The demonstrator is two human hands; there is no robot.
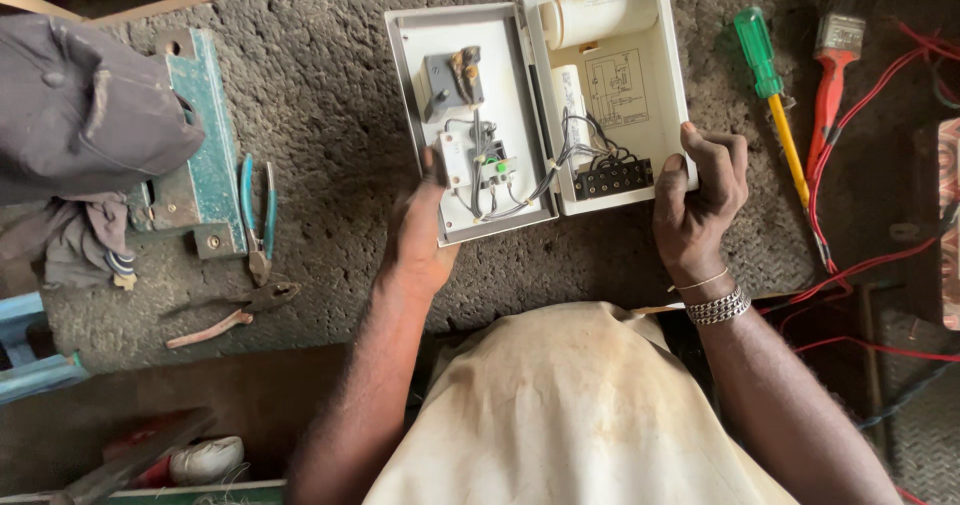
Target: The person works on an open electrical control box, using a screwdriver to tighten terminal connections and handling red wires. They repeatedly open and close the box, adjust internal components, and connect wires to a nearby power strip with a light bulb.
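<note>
On rough grey table: open white electrical box, lid half gripped at lower edge by left hand, body half clasped at lower right corner by right hand; green screwdriver, red-handled brush right; blue-handled pliers left

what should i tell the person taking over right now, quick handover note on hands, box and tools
Left hand: grips the lower edge of the open lid half of the white electrical box.
Right hand: holds the box's lower right corner, by the black terminal block.
Box lies open on the grey mat, wiring and white capacitors exposed.
Green screwdriver and red brush lie to the right, blue-handled pliers to the left, all untouched.
Done: box opened. Left: the work inside; no tool in hand.
</note>
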